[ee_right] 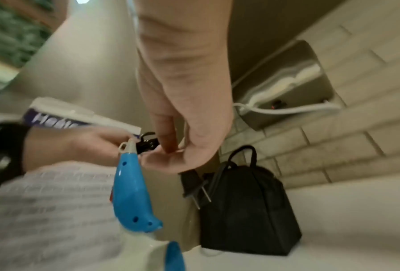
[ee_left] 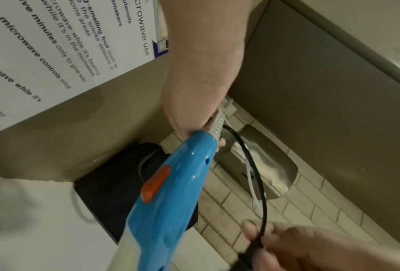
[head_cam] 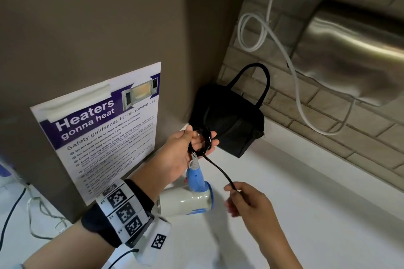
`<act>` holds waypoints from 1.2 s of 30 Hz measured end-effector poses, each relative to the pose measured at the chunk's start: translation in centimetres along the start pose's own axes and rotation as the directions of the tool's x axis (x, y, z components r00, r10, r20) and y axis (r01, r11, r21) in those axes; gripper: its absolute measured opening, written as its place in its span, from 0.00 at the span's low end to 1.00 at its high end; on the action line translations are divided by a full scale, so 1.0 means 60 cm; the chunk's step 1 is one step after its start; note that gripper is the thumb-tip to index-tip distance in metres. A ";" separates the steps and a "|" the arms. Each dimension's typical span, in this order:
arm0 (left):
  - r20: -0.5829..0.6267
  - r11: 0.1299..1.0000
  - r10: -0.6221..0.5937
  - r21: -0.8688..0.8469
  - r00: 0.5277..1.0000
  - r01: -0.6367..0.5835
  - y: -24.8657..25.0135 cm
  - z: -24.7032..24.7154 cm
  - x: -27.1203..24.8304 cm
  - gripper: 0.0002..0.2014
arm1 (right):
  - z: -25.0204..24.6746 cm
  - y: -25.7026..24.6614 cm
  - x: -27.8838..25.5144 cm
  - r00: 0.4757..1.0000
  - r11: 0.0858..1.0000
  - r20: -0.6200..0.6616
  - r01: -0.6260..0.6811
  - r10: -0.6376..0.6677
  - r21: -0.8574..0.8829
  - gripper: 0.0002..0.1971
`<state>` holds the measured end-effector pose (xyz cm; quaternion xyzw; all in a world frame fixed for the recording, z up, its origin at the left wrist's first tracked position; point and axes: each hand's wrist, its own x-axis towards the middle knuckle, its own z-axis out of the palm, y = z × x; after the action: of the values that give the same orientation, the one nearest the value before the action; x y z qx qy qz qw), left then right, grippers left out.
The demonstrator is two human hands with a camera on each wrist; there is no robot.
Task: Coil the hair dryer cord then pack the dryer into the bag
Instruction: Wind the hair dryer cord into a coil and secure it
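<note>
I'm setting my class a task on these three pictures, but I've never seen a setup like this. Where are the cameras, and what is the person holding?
There is no machine here: a person works with two bare hands. One picture comes from a camera on the head, looking down. The other two come from a camera on each wrist, looking along the fingers. The left hand holds a coil of black cord at the handle end of a blue and white hair dryer. The right hand pinches the same cord further along, near its plug. A black bag stands on the white counter in the corner, near a microwave safety poster on the wall.
</note>
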<state>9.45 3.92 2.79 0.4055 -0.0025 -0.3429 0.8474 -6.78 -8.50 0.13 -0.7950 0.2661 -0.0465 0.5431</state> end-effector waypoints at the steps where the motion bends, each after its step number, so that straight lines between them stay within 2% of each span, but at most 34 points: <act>1: 0.005 1.000 0.006 0.010 1.000 -0.006 -0.001 0.000 0.000 0.18 | -0.001 -0.011 0.004 0.996 0.970 0.050 -0.084 0.074 0.226 0.13; 2: 0.012 1.000 0.014 0.015 1.000 -0.014 -0.001 0.000 0.000 0.18 | 0.000 -0.019 0.007 0.986 0.884 0.117 -0.161 0.121 0.438 0.12; 3: 0.018 1.000 0.022 0.015 1.000 -0.023 -0.002 0.000 0.001 0.18 | 0.001 -0.027 0.011 0.973 0.753 0.175 -0.226 0.148 0.618 0.11; 5: 0.034 0.999 0.041 0.011 0.999 -0.042 -0.006 -0.002 0.001 0.20 | 0.003 -0.037 0.020 0.958 0.439 0.232 -0.284 0.169 0.853 0.14; 6: 0.044 0.999 0.050 0.018 0.998 -0.051 -0.008 -0.003 0.000 0.21 | 0.003 -0.041 0.023 0.960 0.280 0.231 -0.268 0.157 0.922 0.21; 8: 0.063 0.997 0.059 0.039 0.996 -0.062 -0.013 -0.005 -0.001 0.22 | 0.005 -0.043 0.028 0.968 0.014 0.211 -0.215 0.133 0.977 0.42; 9: 0.067 0.997 0.060 0.043 0.996 -0.063 -0.014 -0.005 -0.002 0.22 | 0.006 -0.045 0.031 0.971 -0.069 0.208 -0.201 0.115 0.977 0.47; 11: 0.067 0.997 0.064 0.042 0.996 -0.067 -0.016 -0.006 -0.002 0.21 | 0.011 -0.048 0.034 0.979 -0.126 0.192 -0.182 0.073 0.975 0.46; 15: 0.082 0.997 0.067 0.030 0.994 -0.070 -0.017 -0.006 -0.004 0.20 | 0.023 -0.043 0.034 0.982 -0.112 0.186 -0.181 0.031 0.977 0.22; 16: 0.096 0.997 0.064 0.035 0.993 -0.067 -0.017 -0.006 -0.005 0.20 | 0.025 -0.040 0.034 0.983 -0.083 0.181 -0.179 0.013 0.980 0.19; 18: 0.127 0.997 0.056 0.049 0.990 -0.063 -0.016 -0.006 -0.009 0.20 | 0.027 -0.037 0.037 0.984 0.048 0.174 -0.176 0.036 0.983 0.16; 20: 0.152 0.997 0.053 0.049 0.987 -0.061 -0.014 -0.004 -0.012 0.20 | 0.029 -0.035 0.041 0.986 0.230 0.140 -0.158 0.091 0.960 0.07; 23: 0.172 0.993 0.034 0.106 0.984 -0.053 -0.017 0.000 -0.016 0.23 | 0.034 -0.027 0.043 0.981 0.417 0.142 -0.186 0.136 0.890 0.08; 28: 0.184 0.977 -0.002 0.208 0.983 -0.037 -0.022 -0.006 -0.015 0.21 | 0.037 -0.015 0.043 0.976 0.529 0.184 -0.217 0.114 0.820 0.10; 32: 0.108 0.979 -0.062 0.198 0.992 0.039 -0.029 -0.015 -0.003 0.13 | 0.036 -0.017 0.043 0.968 0.570 0.238 -0.240 0.080 0.786 0.10; 36: 0.064 0.981 -0.053 0.192 0.997 0.039 -0.031 -0.014 -0.002 0.13 | 0.039 -0.014 0.045 0.967 0.559 0.249 -0.239 0.060 0.794 0.11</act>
<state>8.55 3.74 1.00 0.4726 -0.0553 -0.3744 0.7959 -3.34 -7.61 -0.67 -0.4289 0.2272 -0.0403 0.8734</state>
